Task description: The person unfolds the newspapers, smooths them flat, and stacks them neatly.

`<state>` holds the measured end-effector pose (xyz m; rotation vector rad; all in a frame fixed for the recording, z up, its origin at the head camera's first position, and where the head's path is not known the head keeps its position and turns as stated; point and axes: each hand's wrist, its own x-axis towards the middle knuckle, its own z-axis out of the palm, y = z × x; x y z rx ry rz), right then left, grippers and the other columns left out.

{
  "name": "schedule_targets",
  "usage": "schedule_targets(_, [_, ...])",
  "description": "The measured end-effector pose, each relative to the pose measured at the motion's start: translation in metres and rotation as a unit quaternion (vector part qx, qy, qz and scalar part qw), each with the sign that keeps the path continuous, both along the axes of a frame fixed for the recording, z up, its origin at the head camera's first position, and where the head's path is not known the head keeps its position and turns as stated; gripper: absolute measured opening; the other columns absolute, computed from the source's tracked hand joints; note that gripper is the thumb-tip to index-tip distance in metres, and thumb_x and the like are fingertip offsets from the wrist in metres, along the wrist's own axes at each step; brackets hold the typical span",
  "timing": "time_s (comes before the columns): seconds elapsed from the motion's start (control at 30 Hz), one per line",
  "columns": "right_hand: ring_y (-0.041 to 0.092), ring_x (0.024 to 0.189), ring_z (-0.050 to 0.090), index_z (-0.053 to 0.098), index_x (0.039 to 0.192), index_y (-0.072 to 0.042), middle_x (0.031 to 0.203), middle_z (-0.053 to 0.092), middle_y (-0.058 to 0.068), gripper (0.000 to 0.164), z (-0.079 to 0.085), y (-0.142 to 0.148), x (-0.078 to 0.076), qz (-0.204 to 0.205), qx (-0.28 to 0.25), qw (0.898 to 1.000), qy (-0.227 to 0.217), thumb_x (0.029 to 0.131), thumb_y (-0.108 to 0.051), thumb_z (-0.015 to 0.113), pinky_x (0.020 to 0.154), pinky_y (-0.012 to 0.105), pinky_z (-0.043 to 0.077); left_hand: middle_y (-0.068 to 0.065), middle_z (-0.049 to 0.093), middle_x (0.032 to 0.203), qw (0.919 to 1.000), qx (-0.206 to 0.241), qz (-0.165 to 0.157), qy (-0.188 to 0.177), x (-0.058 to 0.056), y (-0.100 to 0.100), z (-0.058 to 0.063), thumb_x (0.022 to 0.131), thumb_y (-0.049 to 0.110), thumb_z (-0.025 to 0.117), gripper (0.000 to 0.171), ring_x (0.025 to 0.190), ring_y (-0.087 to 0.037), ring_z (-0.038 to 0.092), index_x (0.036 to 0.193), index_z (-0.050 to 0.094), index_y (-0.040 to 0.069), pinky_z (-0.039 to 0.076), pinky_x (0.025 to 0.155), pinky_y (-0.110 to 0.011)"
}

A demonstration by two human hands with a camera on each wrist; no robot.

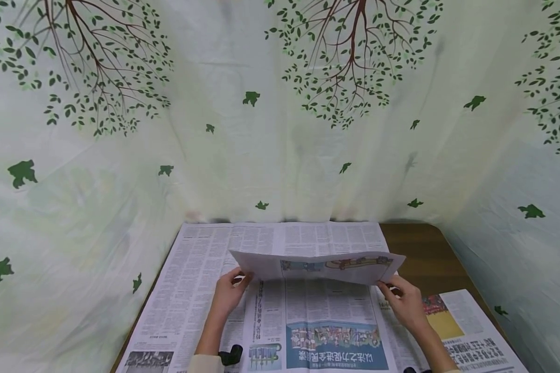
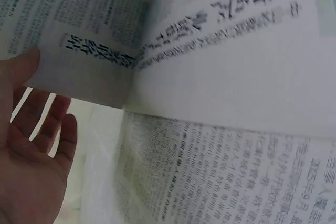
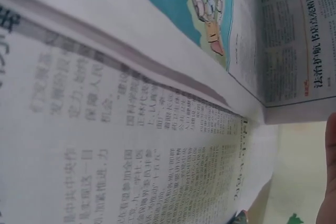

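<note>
Newspaper page (image 1: 315, 262) is held up off the table (image 1: 424, 254), spanned between the grips. Its left edge is pinched by the left grip (image 1: 230, 291), its right edge by the right grip (image 1: 405, 301). Flat page with blue panel (image 1: 338, 348) is laid below, between the grips and on their near side. Spread newspaper sheets (image 1: 186, 292) are laid left of and beyond the left grip. Photo-topped newspaper (image 1: 469, 324) is placed right of the right grip. Leaf-print curtain (image 1: 294, 155) is hung beyond both.
</note>
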<state>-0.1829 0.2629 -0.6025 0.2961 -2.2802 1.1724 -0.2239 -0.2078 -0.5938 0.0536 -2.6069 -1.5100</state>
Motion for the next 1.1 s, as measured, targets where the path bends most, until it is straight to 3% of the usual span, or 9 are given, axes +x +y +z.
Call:
schedule_targets(0.2, [-0.008, 0.079, 0.063, 0.078, 0.102, -0.013, 0.091, 0.076, 0.004, 0.022, 0.001, 0.000, -0.003, -0.015, -0.010, 0.999, -0.027, 0.087, 0.002, 0.079, 0.068, 0.010, 0.052, -0.010, 0.073, 0.128, 0.9995, 0.009, -0.031, -0.008, -0.006, 0.000, -0.004, 0.102, 0.035, 0.065, 0.036, 0.126, -0.033, 0.065, 0.129, 0.071, 0.012, 0.052, 0.105, -0.051])
schedule_targets(0.4, [-0.001, 0.085, 0.063, 0.077, 0.109, -0.015, 0.098, 0.076, 0.003, 0.015, -0.006, 0.004, -0.006, -0.025, 0.012, 0.992, -0.127, 0.094, -0.015, 0.076, 0.071, 0.019, 0.056, -0.011, 0.076, 0.118, 0.9995, 0.001, -0.030, 0.001, -0.012, 0.004, -0.002, 0.104, 0.032, 0.062, 0.031, 0.114, -0.029, 0.071, 0.124, 0.071, 0.010, 0.055, 0.096, -0.045])
schedule_targets(0.53, [0.002, 0.088, 0.065, 0.077, 0.110, -0.013, 0.101, 0.075, 0.005, 0.014, -0.013, 0.006, -0.010, -0.028, 0.024, 0.984, -0.175, 0.096, -0.018, 0.074, 0.071, 0.022, 0.057, -0.012, 0.077, 0.117, 0.9991, 0.017, -0.039, -0.003, -0.013, 0.006, -0.002, 0.104, 0.030, 0.063, 0.030, 0.112, -0.029, 0.072, 0.123, 0.071, 0.009, 0.057, 0.095, -0.042])
schedule_targets(0.67, [0.003, 0.086, 0.066, 0.077, 0.105, -0.010, 0.098, 0.076, 0.007, 0.010, -0.017, 0.006, -0.015, -0.011, 0.027, 0.985, -0.170, 0.096, -0.013, 0.073, 0.069, 0.024, 0.058, -0.014, 0.075, 0.122, 0.9990, 0.023, -0.039, -0.001, -0.012, 0.006, -0.005, 0.102, 0.023, 0.066, 0.030, 0.116, -0.030, 0.070, 0.127, 0.069, 0.008, 0.056, 0.098, -0.043])
schedule_targets(0.83, [-0.001, 0.081, 0.065, 0.078, 0.099, -0.011, 0.092, 0.075, 0.006, 0.006, -0.019, 0.004, -0.014, 0.000, 0.025, 0.989, -0.143, 0.095, -0.009, 0.073, 0.064, 0.024, 0.057, -0.019, 0.071, 0.127, 0.9991, -0.002, -0.041, 0.005, -0.010, 0.005, -0.013, 0.098, 0.011, 0.069, 0.041, 0.119, -0.035, 0.069, 0.138, 0.063, 0.003, 0.054, 0.103, -0.050])
schedule_targets(1.1, [-0.001, 0.078, 0.064, 0.078, 0.099, -0.012, 0.091, 0.075, 0.004, 0.007, -0.021, 0.003, -0.009, -0.010, 0.025, 0.992, -0.126, 0.095, -0.008, 0.073, 0.062, 0.024, 0.056, -0.016, 0.074, 0.122, 0.9995, -0.009, -0.030, -0.009, -0.010, 0.006, -0.020, 0.100, 0.014, 0.068, 0.035, 0.116, -0.033, 0.070, 0.134, 0.067, 0.005, 0.053, 0.103, -0.051])
